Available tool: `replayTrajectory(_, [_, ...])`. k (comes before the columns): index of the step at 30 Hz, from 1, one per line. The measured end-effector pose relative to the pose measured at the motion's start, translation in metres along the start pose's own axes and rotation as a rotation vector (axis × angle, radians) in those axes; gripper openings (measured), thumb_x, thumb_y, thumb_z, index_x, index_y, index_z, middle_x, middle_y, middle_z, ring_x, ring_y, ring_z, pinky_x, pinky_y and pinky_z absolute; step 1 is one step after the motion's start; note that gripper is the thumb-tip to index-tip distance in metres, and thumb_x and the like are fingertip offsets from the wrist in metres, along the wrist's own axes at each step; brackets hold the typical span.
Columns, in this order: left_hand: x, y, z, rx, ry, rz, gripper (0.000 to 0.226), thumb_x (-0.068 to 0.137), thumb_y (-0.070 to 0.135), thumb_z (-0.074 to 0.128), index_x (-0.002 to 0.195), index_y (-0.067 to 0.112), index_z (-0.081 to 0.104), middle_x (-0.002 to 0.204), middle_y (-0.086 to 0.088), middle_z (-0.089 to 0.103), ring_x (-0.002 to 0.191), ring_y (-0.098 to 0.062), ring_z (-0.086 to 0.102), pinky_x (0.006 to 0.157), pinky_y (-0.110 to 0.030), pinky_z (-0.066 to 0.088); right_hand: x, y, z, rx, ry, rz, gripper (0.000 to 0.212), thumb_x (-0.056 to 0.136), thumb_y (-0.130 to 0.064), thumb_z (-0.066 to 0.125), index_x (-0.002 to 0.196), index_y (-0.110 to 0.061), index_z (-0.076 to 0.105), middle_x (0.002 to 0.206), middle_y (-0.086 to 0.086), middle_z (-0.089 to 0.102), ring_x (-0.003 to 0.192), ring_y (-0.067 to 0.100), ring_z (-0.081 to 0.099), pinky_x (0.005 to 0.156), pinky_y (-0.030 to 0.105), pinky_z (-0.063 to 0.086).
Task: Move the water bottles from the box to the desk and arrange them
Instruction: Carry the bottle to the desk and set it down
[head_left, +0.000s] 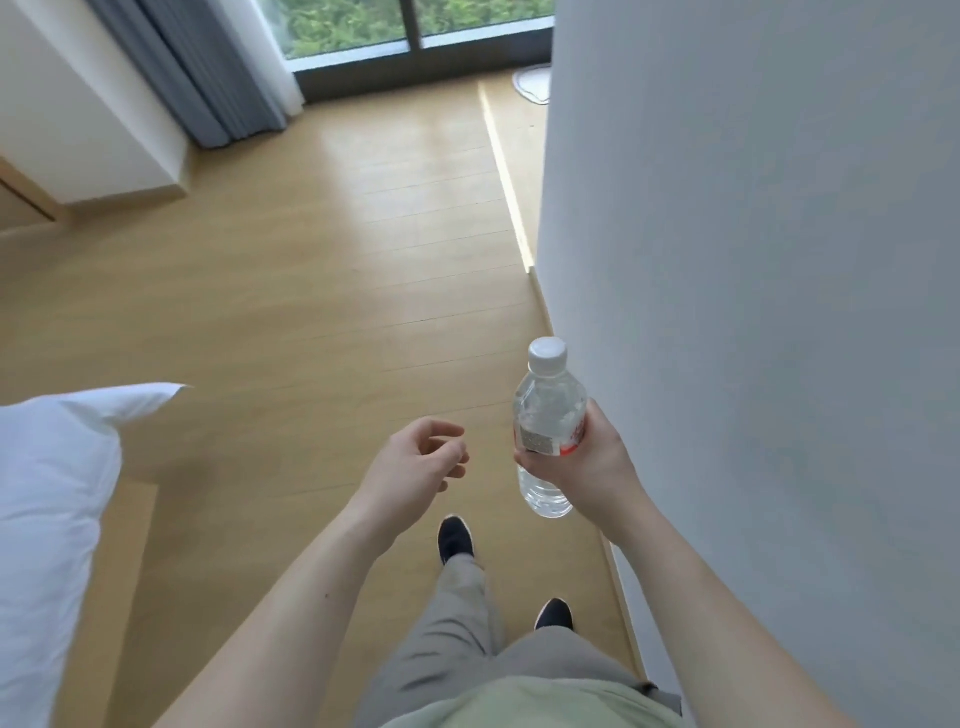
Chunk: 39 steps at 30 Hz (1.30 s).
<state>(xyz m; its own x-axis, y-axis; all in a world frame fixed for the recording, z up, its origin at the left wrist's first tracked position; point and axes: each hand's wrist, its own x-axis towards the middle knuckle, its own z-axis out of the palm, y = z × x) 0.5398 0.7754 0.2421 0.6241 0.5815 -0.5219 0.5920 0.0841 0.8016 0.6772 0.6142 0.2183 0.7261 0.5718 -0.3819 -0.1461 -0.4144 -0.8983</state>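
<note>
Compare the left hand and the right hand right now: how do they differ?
The right hand grips a water bottle around its label, upright, cap on; the left hand holds nothing. The right hand's fingers wrap the bottle; the left hand's fingers hang loosely curled. The right hand is nearer the wall. Both are held out over the wooden floor.

There is one water bottle (548, 426). There are two hands (415, 462) and two black shoes (456, 538). One white pillow (57, 493).

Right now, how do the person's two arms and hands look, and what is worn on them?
Both forearms are bare to the frame's lower edge; no sleeve, watch or ring shows. The left hand and right hand wear no gloves. A pale green top shows below.
</note>
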Motion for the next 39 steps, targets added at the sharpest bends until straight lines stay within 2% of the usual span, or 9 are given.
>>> replayTrajectory(4, [0.018, -0.002, -0.018, -0.072, 0.064, -0.040, 0.013, 0.099, 0.021, 0.061, 0.107, 0.024, 0.070, 0.092, 0.004, 0.078, 0.085, -0.010, 0.075, 0.079, -0.030, 0.059, 0.033, -0.014, 0.020, -0.015, -0.069, -0.007, 0.063, 0.048, -0.045, 0.085, 0.105, -0.048, 0.057, 0.099, -0.024, 0.068, 0.095, 0.002, 0.067, 0.091, 0.043, 0.057])
replayTrajectory(9, [0.060, 0.005, -0.048, -0.114, 0.087, -0.065, 0.013, 0.100, 0.021, 0.060, 0.109, 0.024, 0.069, 0.092, 0.004, 0.078, 0.085, -0.010, 0.074, 0.082, -0.032, 0.058, 0.081, -0.042, 0.051, -0.035, -0.102, -0.025, 0.068, 0.048, -0.042, 0.087, 0.107, -0.048, 0.055, 0.101, -0.022, 0.069, 0.099, 0.005, 0.067, 0.093, 0.044, 0.056])
replayTrajectory(14, [0.113, 0.013, -0.099, -0.141, 0.097, -0.084, 0.014, 0.099, 0.022, 0.060, 0.106, 0.026, 0.071, 0.091, 0.006, 0.078, 0.088, -0.011, 0.074, 0.084, -0.033, 0.058, 0.139, -0.077, 0.091, -0.073, -0.138, -0.016, 0.069, 0.052, -0.036, 0.093, 0.111, -0.040, 0.058, 0.102, -0.017, 0.071, 0.099, 0.006, 0.068, 0.092, 0.041, 0.056])
replayTrajectory(20, [0.168, 0.023, -0.173, -0.153, 0.115, -0.103, 0.013, 0.098, 0.023, 0.061, 0.105, 0.029, 0.071, 0.092, 0.006, 0.077, 0.085, -0.007, 0.073, 0.086, -0.033, 0.057, 0.204, -0.120, 0.153, -0.123, -0.203, -0.023, 0.063, 0.061, -0.026, 0.093, 0.110, -0.041, 0.057, 0.103, -0.016, 0.071, 0.099, 0.005, 0.067, 0.091, 0.038, 0.056])
replayTrajectory(27, [0.217, 0.044, -0.244, -0.199, 0.192, -0.120, 0.012, 0.099, 0.021, 0.061, 0.108, 0.023, 0.069, 0.098, -0.001, 0.075, 0.086, -0.011, 0.072, 0.088, -0.036, 0.056, 0.270, -0.167, 0.215, -0.152, -0.270, -0.028, 0.064, 0.063, -0.019, 0.088, 0.112, -0.043, 0.056, 0.102, -0.017, 0.070, 0.096, 0.001, 0.066, 0.080, 0.026, 0.052])
replayTrajectory(33, [0.265, 0.053, -0.291, -0.252, 0.253, -0.150, 0.013, 0.098, 0.021, 0.061, 0.108, 0.025, 0.068, 0.099, 0.000, 0.076, 0.092, -0.014, 0.073, 0.089, -0.035, 0.056, 0.335, -0.206, 0.263, -0.187, -0.361, -0.035, 0.063, 0.065, -0.012, 0.088, 0.115, -0.034, 0.056, 0.104, -0.011, 0.070, 0.097, 0.007, 0.067, 0.082, 0.029, 0.055])
replayTrajectory(39, [0.328, 0.069, -0.343, -0.305, 0.378, -0.187, 0.013, 0.098, 0.021, 0.060, 0.108, 0.026, 0.068, 0.098, 0.001, 0.075, 0.089, -0.013, 0.073, 0.087, -0.035, 0.056, 0.419, -0.248, 0.314, -0.265, -0.522, -0.058, 0.064, 0.061, -0.021, 0.086, 0.116, -0.035, 0.056, 0.104, -0.010, 0.069, 0.097, 0.010, 0.067, 0.088, 0.039, 0.057])
